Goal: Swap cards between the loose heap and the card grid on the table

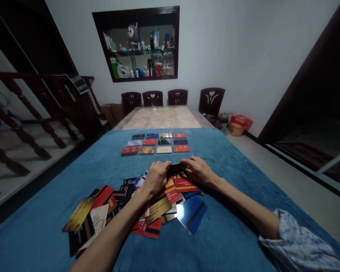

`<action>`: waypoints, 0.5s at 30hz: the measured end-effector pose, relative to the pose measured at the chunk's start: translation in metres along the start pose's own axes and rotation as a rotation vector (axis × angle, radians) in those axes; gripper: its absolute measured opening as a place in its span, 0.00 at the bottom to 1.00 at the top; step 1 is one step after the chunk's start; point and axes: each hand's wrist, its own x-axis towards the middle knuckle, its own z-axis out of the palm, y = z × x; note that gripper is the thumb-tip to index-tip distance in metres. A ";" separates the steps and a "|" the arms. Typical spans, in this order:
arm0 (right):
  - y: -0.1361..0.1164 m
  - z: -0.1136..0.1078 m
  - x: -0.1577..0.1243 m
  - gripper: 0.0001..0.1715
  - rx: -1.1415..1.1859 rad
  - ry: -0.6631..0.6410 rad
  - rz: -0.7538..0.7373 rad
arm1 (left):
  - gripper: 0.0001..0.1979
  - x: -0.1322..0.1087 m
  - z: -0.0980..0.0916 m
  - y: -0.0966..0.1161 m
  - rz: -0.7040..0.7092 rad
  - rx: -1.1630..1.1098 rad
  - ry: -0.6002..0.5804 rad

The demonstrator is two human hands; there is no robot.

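Between my two hands is a black card (pixel 176 168), perhaps more than one, held by its short ends just above a loose pile. My left hand (pixel 156 176) grips its left end, fingers curled. My right hand (pixel 198 170) pinches the right end. Beneath them spreads a heap of plastic cards, among them a gold card (pixel 158 208), a blue card (pixel 193 214) and a red card (pixel 187 185). My left forearm covers part of the heap. Beyond my hands, small stacks of cards lie in three rows, with a red stack (pixel 181 149) nearest my right hand.
More loose cards, including a gold one (pixel 79 214), lie left of my left forearm. A blue cloth (pixel 229 226) covers the near table; the bare marbled tabletop (pixel 164 116) lies beyond. Dark chairs (pixel 212 101) stand at the far end. A wooden railing (pixel 31 139) runs along the left.
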 end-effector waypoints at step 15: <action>0.000 0.001 0.000 0.27 -0.018 -0.085 0.023 | 0.20 0.008 0.005 0.000 -0.108 -0.060 0.026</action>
